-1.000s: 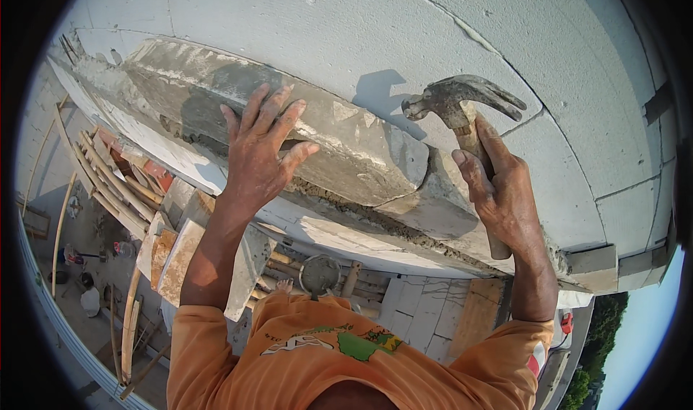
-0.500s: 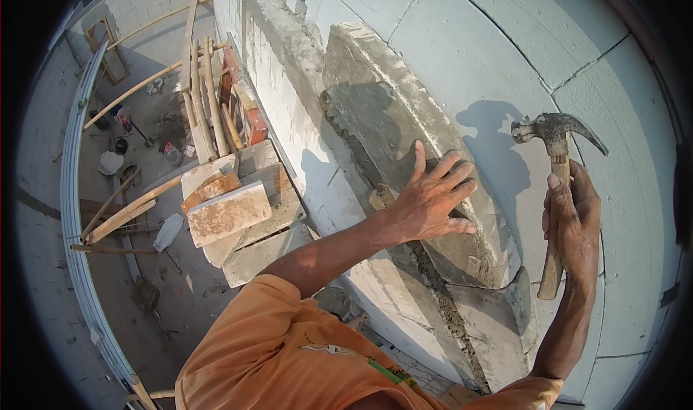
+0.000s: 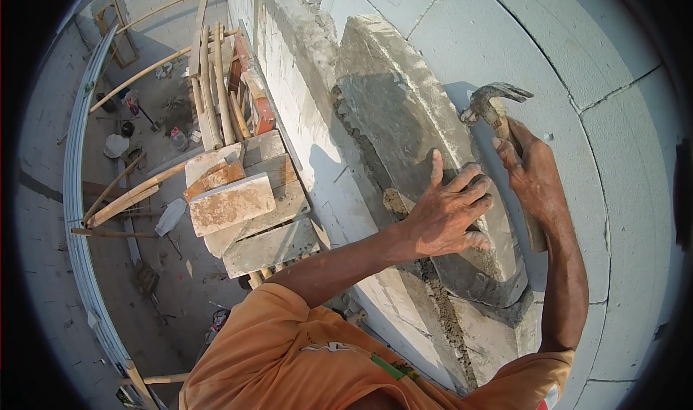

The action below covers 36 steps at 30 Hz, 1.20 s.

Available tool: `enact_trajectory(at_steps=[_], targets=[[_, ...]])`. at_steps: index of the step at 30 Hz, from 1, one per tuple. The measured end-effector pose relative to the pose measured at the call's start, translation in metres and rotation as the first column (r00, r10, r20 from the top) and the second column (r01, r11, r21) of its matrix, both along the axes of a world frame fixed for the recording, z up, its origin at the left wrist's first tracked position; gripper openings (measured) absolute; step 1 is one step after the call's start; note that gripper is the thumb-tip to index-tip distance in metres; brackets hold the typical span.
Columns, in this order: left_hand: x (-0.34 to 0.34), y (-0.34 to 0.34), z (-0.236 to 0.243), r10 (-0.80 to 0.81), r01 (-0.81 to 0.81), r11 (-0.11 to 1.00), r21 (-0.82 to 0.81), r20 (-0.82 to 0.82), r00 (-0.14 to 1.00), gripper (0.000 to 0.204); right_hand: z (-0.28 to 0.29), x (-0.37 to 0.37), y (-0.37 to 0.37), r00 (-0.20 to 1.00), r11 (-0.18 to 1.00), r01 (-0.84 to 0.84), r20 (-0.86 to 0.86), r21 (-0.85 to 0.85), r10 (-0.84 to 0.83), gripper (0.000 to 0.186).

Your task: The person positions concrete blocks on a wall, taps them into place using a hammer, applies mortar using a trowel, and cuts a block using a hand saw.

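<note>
A long grey concrete slab (image 3: 393,107) lies along the top of the wall. Spread fingers of my left hand (image 3: 449,219) rest on its surface, near its right-hand edge, with nothing gripped. My right hand (image 3: 535,172) is closed round the wooden handle of a claw hammer (image 3: 494,107). The hammer's head is close to the slab's right edge; whether it touches I cannot tell. A rough strip of mortar (image 3: 372,161) runs along the slab's left side. Below its near end lies a second grey slab (image 3: 480,338).
Pale block wall (image 3: 606,150) borders the slab on the right. Down at the left, loose blocks (image 3: 232,204) sit on a platform of boards, with wooden poles (image 3: 218,85) beyond. Long metal channels (image 3: 72,179) cross the left side above a littered floor.
The hammer has swung left and toward the slab's edge, its head tilting over. My left hand stays spread on the slab. The whole view has shifted slightly.
</note>
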<state>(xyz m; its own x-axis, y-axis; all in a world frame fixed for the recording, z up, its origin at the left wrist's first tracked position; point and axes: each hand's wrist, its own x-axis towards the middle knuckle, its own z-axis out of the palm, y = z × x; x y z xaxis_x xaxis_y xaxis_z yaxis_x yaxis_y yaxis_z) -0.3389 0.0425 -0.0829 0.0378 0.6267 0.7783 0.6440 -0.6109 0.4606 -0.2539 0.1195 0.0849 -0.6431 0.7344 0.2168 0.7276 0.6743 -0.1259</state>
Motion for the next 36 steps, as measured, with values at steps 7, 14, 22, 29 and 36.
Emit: enact_trajectory(at_steps=[7,14,22,29,36], targets=[[-0.001,-0.001,0.001,0.006,-0.007,1.0,-0.025,-0.014,1.0,0.07,-0.002,0.003,-0.005,0.996,0.998,-0.064,0.055,-0.026,0.066,0.044],[-0.006,-0.003,-0.002,0.029,-0.031,0.999,-0.042,-0.037,0.999,0.072,0.018,-0.025,-0.025,0.977,0.957,0.182,-0.07,-0.225,-0.203,0.054],[0.001,-0.004,0.011,0.01,-0.012,0.999,-0.034,-0.062,0.998,0.066,0.024,0.026,-0.048,0.968,0.992,0.127,-0.215,-0.024,-0.129,0.052],[-0.011,-0.004,0.012,0.055,-0.066,0.994,-0.088,-0.13,0.99,0.065,0.023,0.107,-0.129,0.719,0.963,0.245,-0.645,-0.113,-0.259,0.059],[0.001,-0.003,0.019,0.014,-0.036,0.991,-0.125,-0.172,0.985,0.071,-0.032,0.196,-0.247,0.371,0.921,0.3,-0.858,-0.251,-0.354,0.033]])
